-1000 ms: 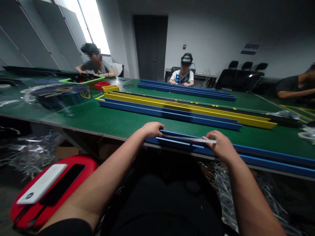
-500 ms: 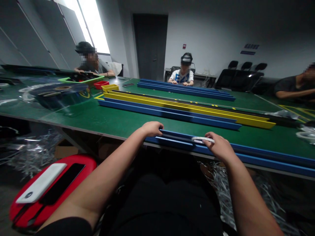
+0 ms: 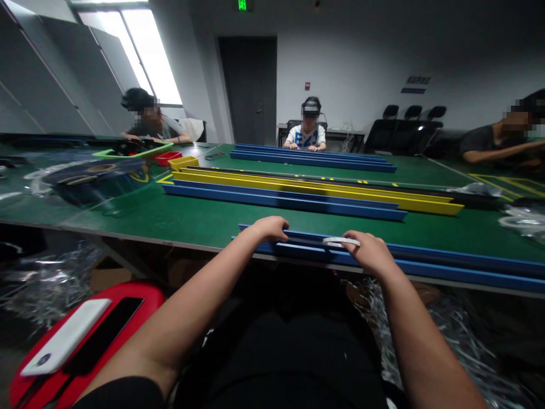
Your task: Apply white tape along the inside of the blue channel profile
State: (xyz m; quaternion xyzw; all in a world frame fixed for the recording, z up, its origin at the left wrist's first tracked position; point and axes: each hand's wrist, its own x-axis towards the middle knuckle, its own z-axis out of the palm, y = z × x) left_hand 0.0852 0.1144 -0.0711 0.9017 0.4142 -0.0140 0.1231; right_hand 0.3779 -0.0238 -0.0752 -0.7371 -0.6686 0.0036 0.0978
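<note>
A long blue channel rail lies along the near edge of the green table. My left hand is closed over the rail's far lip near its left end. My right hand is closed, pinching a small white strip that lies across the top of the rail. A thin dark strip runs inside the rail between my two hands.
More blue rails and a yellow rail lie mid-table, with other blue rails beyond. Yellow, red and green bins sit far left. Three people sit around the table. A red stool with two phones stands at my left.
The white strip in my right hand has shortened and slid toward my hand along the rail. My left hand stays put. The view has tilted up slightly.
</note>
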